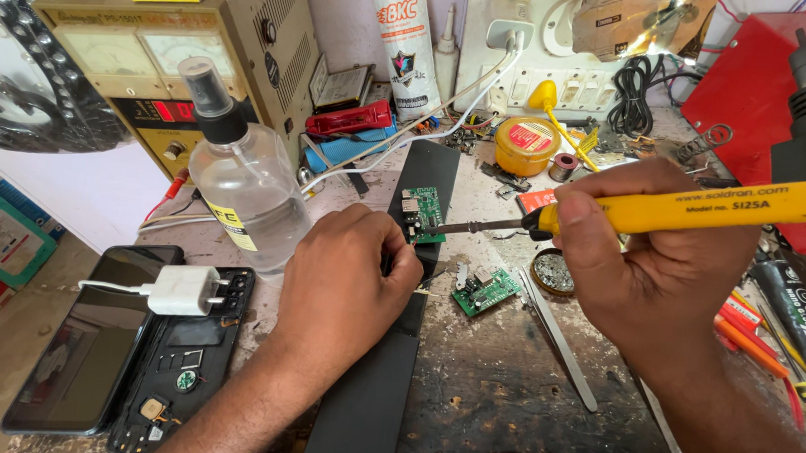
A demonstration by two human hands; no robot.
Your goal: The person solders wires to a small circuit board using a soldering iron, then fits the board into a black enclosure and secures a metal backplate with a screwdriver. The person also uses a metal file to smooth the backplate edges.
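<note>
My right hand (655,265) grips a yellow-handled soldering iron (694,207), its metal tip touching a small green circuit board (424,214). That board rests on a black strip (398,344) running down the bench. My left hand (346,287) sits curled beside the board, fingers pinched at its near edge, seemingly steadying it; what is between the fingertips is hidden. A second small green circuit board (484,290) lies just right of the left hand.
A clear spray bottle (242,179) stands left of my left hand. An opened phone (126,350) with a white charger plug (183,289) lies at left. Metal tweezers (557,337), a yellow flux tin (526,143), a solder tin (553,272) and a bench power supply (175,53) surround the work.
</note>
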